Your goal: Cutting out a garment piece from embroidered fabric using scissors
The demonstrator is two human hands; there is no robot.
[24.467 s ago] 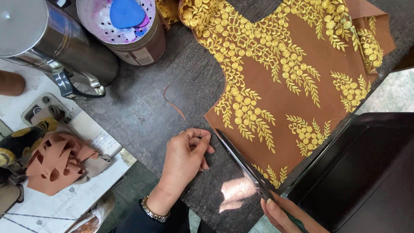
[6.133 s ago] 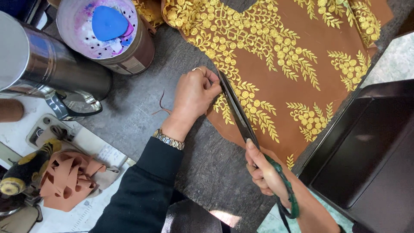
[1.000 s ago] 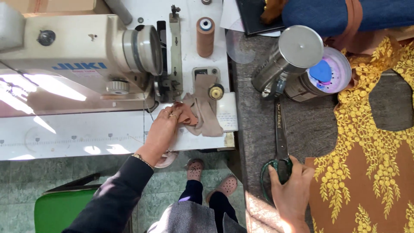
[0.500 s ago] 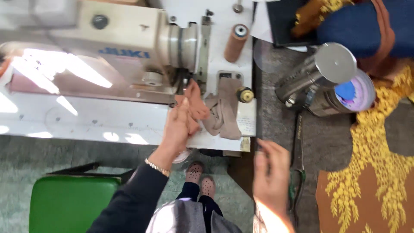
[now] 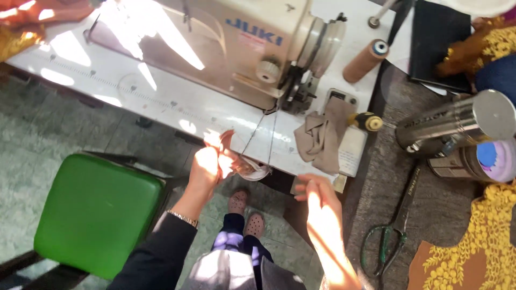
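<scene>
Pinching a small brown fabric scrap (image 5: 230, 161) at the front edge of the sewing table (image 5: 161, 102), the left hand (image 5: 207, 166) closes loosely round it. Scrap looks light, limp, easily crumpled (best taken by a bunched edge). Right hand (image 5: 322, 207) hangs open and empty just off that edge. Beyond: sewing machine (image 5: 215, 43), tan cloth (image 5: 322, 134), green-handled scissors (image 5: 395, 231).

A tailoring workshop: an industrial sewing machine (image 5: 236, 45) sits on a white surface (image 5: 134, 91). To its right lie a thread spool (image 5: 365, 60), a folded beige cloth (image 5: 322, 134), big scissors (image 5: 395, 225) and brown fabric with yellow floral print (image 5: 473, 252). A green stool (image 5: 91, 212) stands below it.
</scene>
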